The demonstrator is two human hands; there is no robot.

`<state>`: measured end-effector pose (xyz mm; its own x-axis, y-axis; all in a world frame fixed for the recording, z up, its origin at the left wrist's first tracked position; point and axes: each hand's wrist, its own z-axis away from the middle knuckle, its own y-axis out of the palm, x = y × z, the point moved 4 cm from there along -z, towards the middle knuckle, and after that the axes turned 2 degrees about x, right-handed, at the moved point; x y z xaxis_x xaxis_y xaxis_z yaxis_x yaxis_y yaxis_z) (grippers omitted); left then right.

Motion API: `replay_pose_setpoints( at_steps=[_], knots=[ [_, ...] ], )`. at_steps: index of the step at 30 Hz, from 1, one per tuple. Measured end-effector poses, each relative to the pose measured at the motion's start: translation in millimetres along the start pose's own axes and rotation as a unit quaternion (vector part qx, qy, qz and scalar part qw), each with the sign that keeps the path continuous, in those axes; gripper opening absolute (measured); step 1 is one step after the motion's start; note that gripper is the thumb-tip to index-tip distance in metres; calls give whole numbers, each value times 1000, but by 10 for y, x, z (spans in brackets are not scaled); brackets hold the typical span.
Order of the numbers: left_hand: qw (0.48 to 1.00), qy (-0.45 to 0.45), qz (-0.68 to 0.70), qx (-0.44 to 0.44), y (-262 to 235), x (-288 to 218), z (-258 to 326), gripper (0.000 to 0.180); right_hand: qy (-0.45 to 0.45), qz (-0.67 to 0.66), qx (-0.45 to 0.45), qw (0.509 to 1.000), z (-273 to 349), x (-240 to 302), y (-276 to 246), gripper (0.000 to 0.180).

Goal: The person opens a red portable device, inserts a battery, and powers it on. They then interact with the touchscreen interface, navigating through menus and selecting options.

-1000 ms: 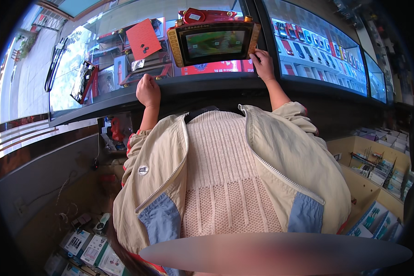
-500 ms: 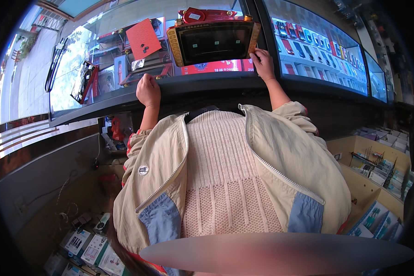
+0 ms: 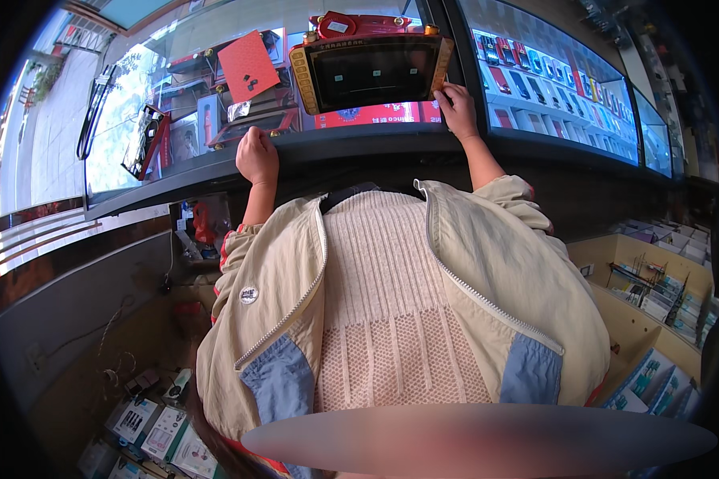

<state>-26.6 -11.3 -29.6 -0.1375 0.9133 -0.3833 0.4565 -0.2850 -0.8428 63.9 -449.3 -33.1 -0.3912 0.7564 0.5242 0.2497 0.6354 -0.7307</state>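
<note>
A portable video player (image 3: pixel 375 76) with a dark screen and gold button panels stands tilted up on the glass counter. Three small icons glow on its screen. My right hand (image 3: pixel 460 113) has its fingers curled at the player's lower right corner. My left hand (image 3: pixel 258 157) is closed in a fist at the counter's front edge; whatever it may hold is hidden. Beyond that fist lies a red card (image 3: pixel 248 60) with several small dark pieces (image 3: pixel 252 83) on it. Behind the player sits a red object (image 3: pixel 335 25) with a pale label.
Under the glass counter (image 3: pixel 192 172) are boxed goods. Rows of phones fill a lit display case (image 3: pixel 551 80) at right. A dark open box (image 3: pixel 146 144) and a black strap (image 3: pixel 96 112) lie at left. Small boxes (image 3: pixel 164 431) are lower left, wooden compartments (image 3: pixel 655 275) lower right.
</note>
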Motion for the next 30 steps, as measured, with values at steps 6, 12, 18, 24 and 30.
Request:
replay_pose_setpoints(
  at_steps=[6, 12, 18, 24, 30],
  knots=[
    [1000, 0, 4, -1, 7, 5, 2, 8, 2, -2, 5, 1000, -8, 6, -6, 26],
    [1000, -8, 4, 1, 27, 29, -1, 6, -9, -6, -2, 1000, -8, 25, -13, 24],
    [1000, -13, 18, 5, 22, 4, -9, 7, -15, -7, -5, 1000, 2, 1, -17, 25],
    [1000, -10, 7, 4, 6, 17, 1, 5, -10, -12, 7, 1000, -13, 31, -18, 26],
    [1000, -12, 1, 9, 2, -2, -2, 6, -6, -14, -1, 1000, -10, 28, -25, 25]
  ],
)
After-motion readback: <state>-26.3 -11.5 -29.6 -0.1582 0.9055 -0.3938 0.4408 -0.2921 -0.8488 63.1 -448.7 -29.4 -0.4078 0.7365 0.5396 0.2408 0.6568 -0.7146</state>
